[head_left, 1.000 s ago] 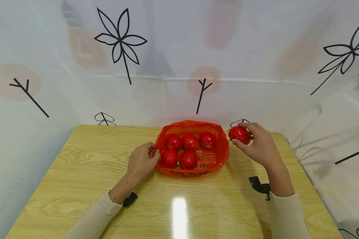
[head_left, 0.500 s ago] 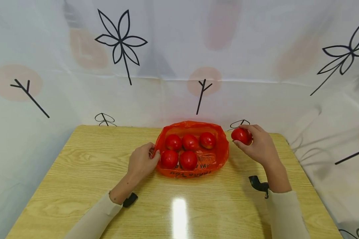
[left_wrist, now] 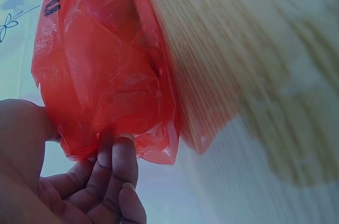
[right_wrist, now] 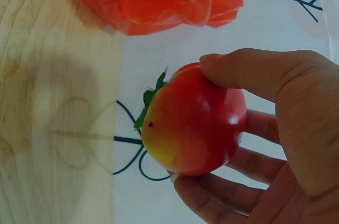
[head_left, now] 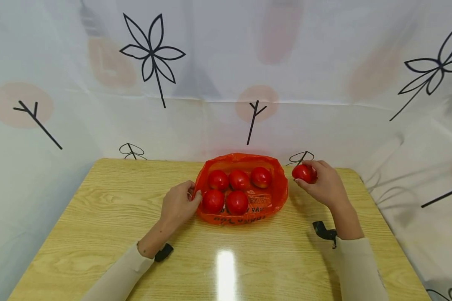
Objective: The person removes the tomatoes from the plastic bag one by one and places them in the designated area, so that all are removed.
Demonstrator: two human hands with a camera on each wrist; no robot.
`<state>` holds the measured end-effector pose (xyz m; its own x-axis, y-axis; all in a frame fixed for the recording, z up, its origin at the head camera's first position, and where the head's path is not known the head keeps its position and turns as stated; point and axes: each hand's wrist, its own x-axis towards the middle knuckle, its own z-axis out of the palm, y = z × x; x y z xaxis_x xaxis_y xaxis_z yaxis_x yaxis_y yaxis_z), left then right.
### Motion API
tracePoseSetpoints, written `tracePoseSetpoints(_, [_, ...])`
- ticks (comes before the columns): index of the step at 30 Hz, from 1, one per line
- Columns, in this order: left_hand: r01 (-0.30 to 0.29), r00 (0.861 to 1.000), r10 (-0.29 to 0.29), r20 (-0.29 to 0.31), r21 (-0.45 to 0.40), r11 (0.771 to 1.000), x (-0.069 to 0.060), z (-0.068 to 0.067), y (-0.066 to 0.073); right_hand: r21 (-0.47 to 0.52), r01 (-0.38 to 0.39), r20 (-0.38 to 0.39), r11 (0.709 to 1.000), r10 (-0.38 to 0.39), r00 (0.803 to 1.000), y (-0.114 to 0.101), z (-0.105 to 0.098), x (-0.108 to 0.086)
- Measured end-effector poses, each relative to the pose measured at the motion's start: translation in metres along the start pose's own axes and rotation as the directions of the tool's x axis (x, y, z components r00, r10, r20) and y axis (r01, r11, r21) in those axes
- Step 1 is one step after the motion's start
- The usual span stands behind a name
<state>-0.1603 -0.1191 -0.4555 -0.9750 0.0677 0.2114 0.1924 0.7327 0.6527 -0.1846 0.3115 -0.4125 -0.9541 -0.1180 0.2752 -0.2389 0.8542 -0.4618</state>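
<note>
A red plastic bag (head_left: 265, 205) with dark lettering stands on the table, its mouth spread wide. Several red tomatoes (head_left: 237, 202) lie inside it. At the bag's left rim, my left hand (head_left: 178, 203) pinches the plastic between thumb and fingers; the left wrist view shows those fingers (left_wrist: 124, 160) against the bag's side. To the right of the bag, my right hand (head_left: 325, 184) holds another tomato (head_left: 303, 173) above the table. In the right wrist view this tomato (right_wrist: 196, 123) has a yellowish patch and green leaves, with thumb and fingers around it.
The wooden table (head_left: 109, 209) reaches back to a white cloth (head_left: 211, 62) printed with flowers and twigs. Black camera mounts (head_left: 325, 231) show at both wrists. Light reflects off the front of the tabletop.
My right hand, with the tomato, has shifted slightly right and toward me, away from the bag. The left hand stays at the bag's rim, and the bagged tomatoes look unchanged.
</note>
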Motion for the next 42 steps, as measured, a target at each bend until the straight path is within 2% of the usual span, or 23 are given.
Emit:
tracePoseSetpoints(12, [-0.004,1.0,0.004,-0.008,0.006,1.0,0.0,0.0,-0.001,-0.009,-0.048,0.076,0.999,0.048,0.996,0.01,0.009,0.001])
tracePoseSetpoints(25, [-0.005,1.0,0.005,-0.003,0.004,1.0,0.0,0.0,-0.001,-0.025,-0.067,0.119,0.997,0.07,0.99,0.02,0.018,0.003])
tracePoseSetpoints(42, [-0.003,1.0,0.003,0.002,-0.005,1.0,0.0,0.0,0.0,-0.064,-0.105,0.194,0.992,0.116,0.974,0.027,0.026,0.005])
